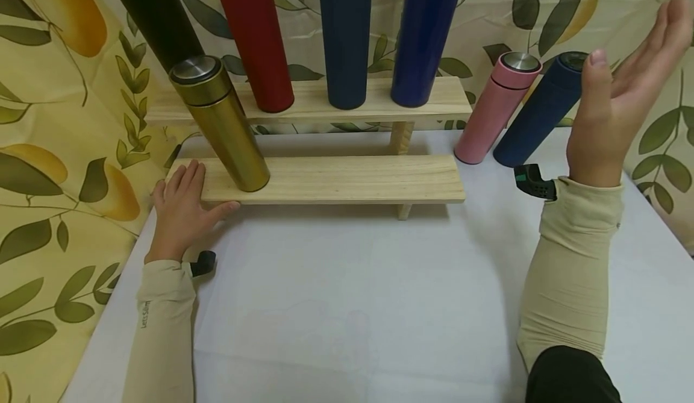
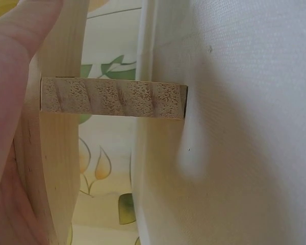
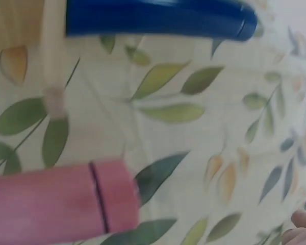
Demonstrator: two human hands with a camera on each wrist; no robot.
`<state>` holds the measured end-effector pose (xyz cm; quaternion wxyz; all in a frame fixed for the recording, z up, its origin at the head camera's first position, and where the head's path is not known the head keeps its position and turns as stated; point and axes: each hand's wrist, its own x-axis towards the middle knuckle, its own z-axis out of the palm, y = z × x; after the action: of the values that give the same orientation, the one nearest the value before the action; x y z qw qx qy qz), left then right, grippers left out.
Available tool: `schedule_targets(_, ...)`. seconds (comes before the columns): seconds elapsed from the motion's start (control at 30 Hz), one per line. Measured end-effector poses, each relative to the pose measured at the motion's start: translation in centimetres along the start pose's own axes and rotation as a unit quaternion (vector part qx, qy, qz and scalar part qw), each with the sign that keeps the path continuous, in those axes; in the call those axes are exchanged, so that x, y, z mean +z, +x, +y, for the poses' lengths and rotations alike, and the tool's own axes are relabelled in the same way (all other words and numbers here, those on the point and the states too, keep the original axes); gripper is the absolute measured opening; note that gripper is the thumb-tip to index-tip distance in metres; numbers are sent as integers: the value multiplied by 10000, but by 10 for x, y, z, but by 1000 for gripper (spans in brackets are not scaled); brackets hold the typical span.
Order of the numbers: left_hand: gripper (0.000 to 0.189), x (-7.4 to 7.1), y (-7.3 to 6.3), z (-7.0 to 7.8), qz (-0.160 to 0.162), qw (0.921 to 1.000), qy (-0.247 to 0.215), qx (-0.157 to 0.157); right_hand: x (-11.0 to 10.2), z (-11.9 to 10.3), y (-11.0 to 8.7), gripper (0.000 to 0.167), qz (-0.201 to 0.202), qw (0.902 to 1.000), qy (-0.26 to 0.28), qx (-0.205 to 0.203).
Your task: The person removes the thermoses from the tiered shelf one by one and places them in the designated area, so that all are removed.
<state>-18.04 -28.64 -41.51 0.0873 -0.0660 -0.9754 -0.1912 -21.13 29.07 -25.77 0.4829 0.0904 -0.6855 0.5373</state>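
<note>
My left hand (image 1: 181,213) rests at the left end of the lower board of a two-tier wooden rack (image 1: 347,180). Its fingers lie straight on the wood, with the thumb along the front edge; the left wrist view shows the board (image 2: 61,153) beside the hand. A gold thermos flask (image 1: 230,135) with a steel lid stands on that board, just right of the fingers. Raised at the far right, my right hand (image 1: 623,96) is empty, fingers extended. In the head view it partly overlaps a dark blue flask (image 1: 542,114), beside a pink flask (image 1: 499,108).
On the upper board (image 1: 309,99) stand a black flask (image 1: 157,17), a red flask (image 1: 255,35), a slate-blue flask (image 1: 346,35) and a deep-blue flask (image 1: 428,29). The rack is on a white-covered table (image 1: 347,306). Leaf-patterned cloth (image 1: 65,168) hangs behind and left.
</note>
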Motion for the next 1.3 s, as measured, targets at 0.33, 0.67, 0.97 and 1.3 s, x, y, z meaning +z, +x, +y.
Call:
schedule_targets(0.33,118,-5,1,-1,28,10000,52,-19,27,-37,-17,86,-225,9951,911,-298)
schedule_targets(0.67,119,-5,1,-1,-16,9999,118,-24,48,-62,-34,99,-476,9755,2135,-241)
schedule_targets(0.97,119,-5,0,-3,74,9999,87,5,67,-81,-51,100,-1177,9600,2535,-154)
schedule_targets(1.3,119,0,1,0,53,10000,40,40,104,-84,-63,119,-2048,9429,2601,-367)
